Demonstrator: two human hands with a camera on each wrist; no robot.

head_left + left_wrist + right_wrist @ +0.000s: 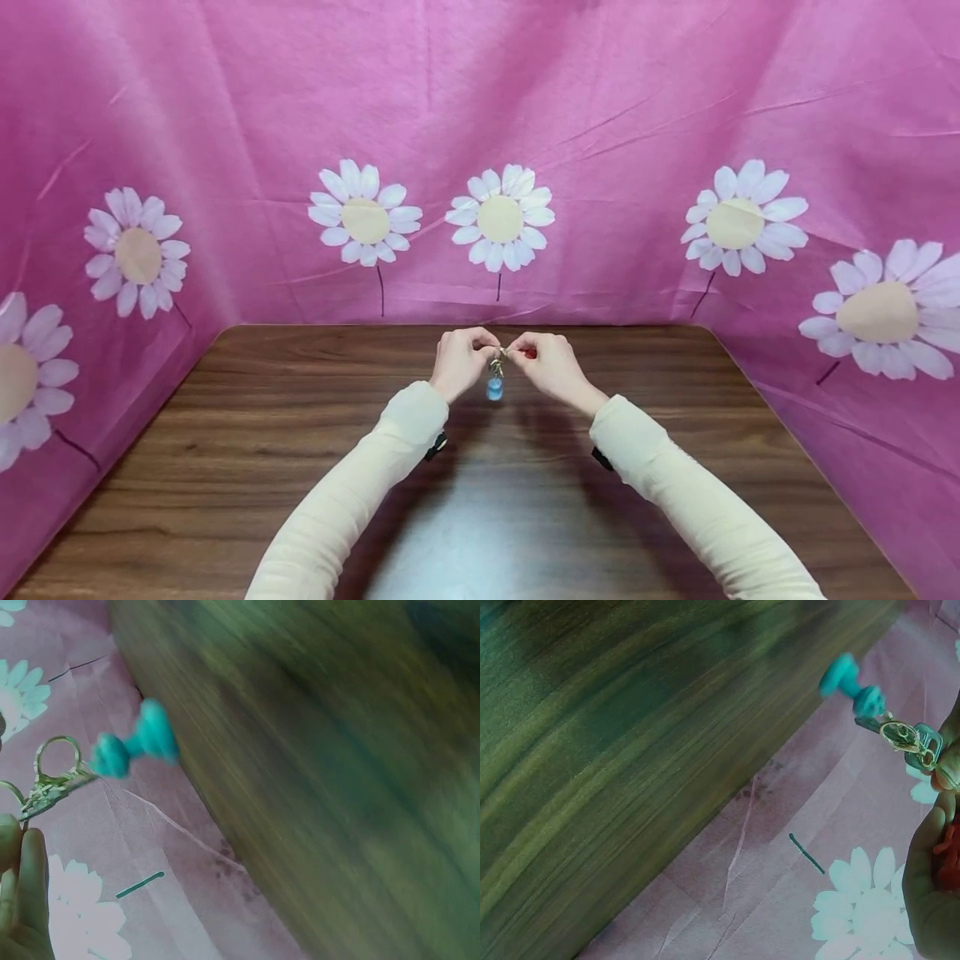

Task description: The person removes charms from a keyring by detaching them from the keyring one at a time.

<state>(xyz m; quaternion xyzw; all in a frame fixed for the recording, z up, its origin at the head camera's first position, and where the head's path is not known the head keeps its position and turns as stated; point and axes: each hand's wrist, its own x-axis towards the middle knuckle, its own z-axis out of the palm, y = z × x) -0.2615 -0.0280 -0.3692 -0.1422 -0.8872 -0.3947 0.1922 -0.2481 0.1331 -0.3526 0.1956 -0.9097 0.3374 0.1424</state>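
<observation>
Above the far part of the table, my left hand (459, 360) and right hand (551, 364) pinch the top of a small keychain between them. A blue charm (495, 389) dangles at its lower end, looking like two rounded lumps joined by a narrow neck (135, 744). Gold-coloured metal links (497, 365) lie between the charm and my fingertips. Ornate gold metal (46, 793) with round loops shows in the left wrist view. Something red (949, 855) sits within my right palm; its kind is unclear. My fingers partly hide the keychain's top.
A brown wood-grain table (300, 400) lies under both arms. Pink cloth (600, 100) with white daisies (500, 218) stands along the table's back and both sides. Each cream sleeve has a dark wrist device (435, 446) below its cuff.
</observation>
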